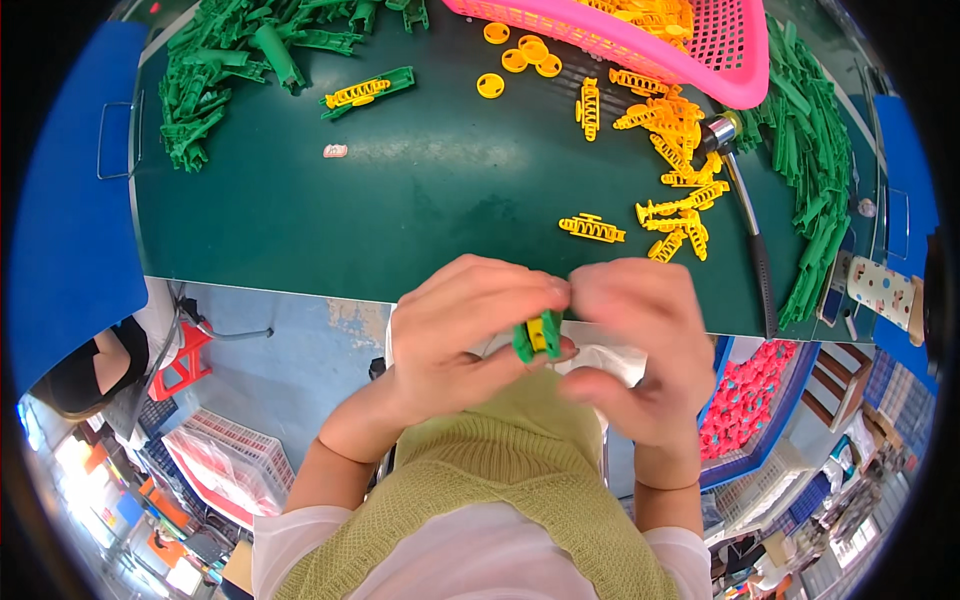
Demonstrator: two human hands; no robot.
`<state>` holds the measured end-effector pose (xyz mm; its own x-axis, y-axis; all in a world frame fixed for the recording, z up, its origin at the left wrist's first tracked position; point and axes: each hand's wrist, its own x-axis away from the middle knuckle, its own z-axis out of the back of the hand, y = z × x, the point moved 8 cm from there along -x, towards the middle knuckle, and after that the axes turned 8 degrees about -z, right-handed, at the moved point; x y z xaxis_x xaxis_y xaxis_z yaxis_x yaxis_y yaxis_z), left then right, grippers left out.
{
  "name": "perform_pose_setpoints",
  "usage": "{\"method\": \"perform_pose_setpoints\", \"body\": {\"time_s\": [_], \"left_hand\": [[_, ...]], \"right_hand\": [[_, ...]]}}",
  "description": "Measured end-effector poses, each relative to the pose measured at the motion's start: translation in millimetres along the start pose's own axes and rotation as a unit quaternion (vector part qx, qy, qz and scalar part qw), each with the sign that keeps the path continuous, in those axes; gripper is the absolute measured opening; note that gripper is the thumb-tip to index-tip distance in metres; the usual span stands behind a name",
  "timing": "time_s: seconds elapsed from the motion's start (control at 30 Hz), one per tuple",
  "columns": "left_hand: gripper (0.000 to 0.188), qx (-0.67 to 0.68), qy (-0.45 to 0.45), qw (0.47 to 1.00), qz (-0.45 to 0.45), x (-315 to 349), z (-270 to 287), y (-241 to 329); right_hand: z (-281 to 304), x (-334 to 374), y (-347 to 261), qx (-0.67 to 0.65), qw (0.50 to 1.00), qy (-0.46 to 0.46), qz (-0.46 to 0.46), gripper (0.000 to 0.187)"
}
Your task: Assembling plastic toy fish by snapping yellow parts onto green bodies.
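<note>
Head view: left hand (465,325) pinches a green plastic channel (522,344) with yellow plastic insert (537,335).
End toward camera, long axis foreshortened; right hand (645,345), blurred, thumb and fingers apart, at three o'clock.

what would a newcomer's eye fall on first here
Probably the bright pink perforated plastic basket at the top, right of centre, holding yellow plastic pieces. Next come the loose yellow ladder-like plastic parts scattered below it on the dark green tabletop. Then the left hand near the middle, gripping a small green-and-yellow plastic piece.
</note>
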<state>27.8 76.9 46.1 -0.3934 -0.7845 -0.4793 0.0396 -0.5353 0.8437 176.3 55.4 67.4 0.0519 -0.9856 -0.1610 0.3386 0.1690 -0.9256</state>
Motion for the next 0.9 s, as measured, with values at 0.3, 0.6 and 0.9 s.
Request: {"method": "perform_pose_setpoints", "body": {"time_s": [0.3,0.6,0.9], "left_hand": [[0.036,-0.123,-0.035,0.987,-0.093,-5,0,17],[0.041,-0.073,-0.088,0.988,-0.106,-10,-6,10],[0.036,-0.04,-0.07,0.995,-0.053,-9,-8,4]], "right_hand": [[-10,3,-10,0.022,0.994,-0.026,0.103,0.036],[-8,6,-3,0.019,0.993,0.006,0.116,0.035],[-7,3,0,-0.031,0.995,0.01,0.09,0.032]]}}
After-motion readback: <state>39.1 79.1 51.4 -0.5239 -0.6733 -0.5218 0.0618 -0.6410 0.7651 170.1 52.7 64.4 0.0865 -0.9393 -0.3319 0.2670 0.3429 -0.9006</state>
